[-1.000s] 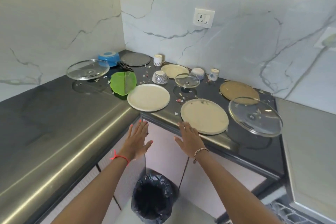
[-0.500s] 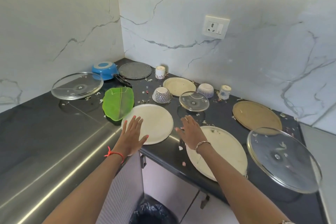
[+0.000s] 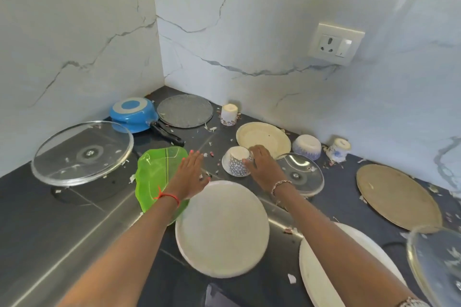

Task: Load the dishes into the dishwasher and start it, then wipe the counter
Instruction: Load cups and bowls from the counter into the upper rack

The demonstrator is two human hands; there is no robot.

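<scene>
Dark counter [image 3: 62,219] is crowded and littered with scraps. Round white plate [image 3: 222,229], near the front edge, is overhung by both forearms and could be nudged off. Small glass lid [image 3: 303,177], just beside the right wrist, could be knocked on lift. Left hand [image 3: 192,174] is held flat, fingers straight, nothing held. Patterned bowl [image 3: 235,163], mid-counter behind the white plate, is gripped by the right hand [image 3: 264,167], fingers curled round its side. It sits rim down, base up, long axis near upright.
</scene>
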